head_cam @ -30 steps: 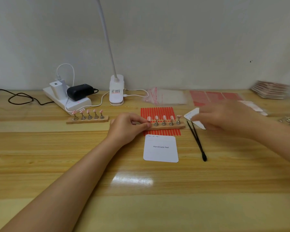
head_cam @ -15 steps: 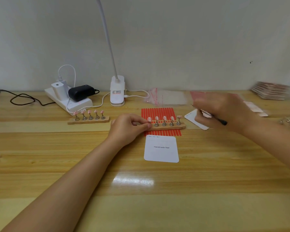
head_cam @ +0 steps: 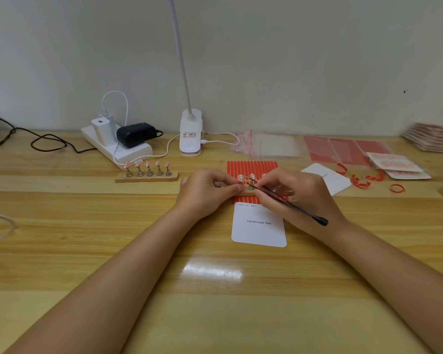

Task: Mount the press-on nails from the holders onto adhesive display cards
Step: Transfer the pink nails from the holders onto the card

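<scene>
A white display card (head_cam: pixel 259 227) printed "Handmade Nail" lies at the table's centre. Just behind it a wooden nail holder (head_cam: pixel 249 192) rests on a red striped adhesive sheet (head_cam: pixel 251 166). My left hand (head_cam: pixel 205 191) pinches the holder's left end, beside a pale pink nail (head_cam: pixel 240 178) on its stand. My right hand (head_cam: pixel 298 195) grips black tweezers (head_cam: pixel 289 204) whose tips reach the second nail (head_cam: pixel 252 177); this hand hides the holder's right part. A second holder (head_cam: pixel 146 175) with several pink nails stands to the left.
A power strip with chargers (head_cam: pixel 118 144) and a clip lamp (head_cam: pixel 190 134) stand at the back. Clear bags (head_cam: pixel 266 145), red sheets (head_cam: pixel 343 149), another white card (head_cam: pixel 335 180), peeled red strips (head_cam: pixel 361 182) and finished cards (head_cam: pixel 394 164) lie on the right.
My right hand picked up the black tweezers from the table on the right and brought them left to the holder. My left hand stayed on the holder's left end.
</scene>
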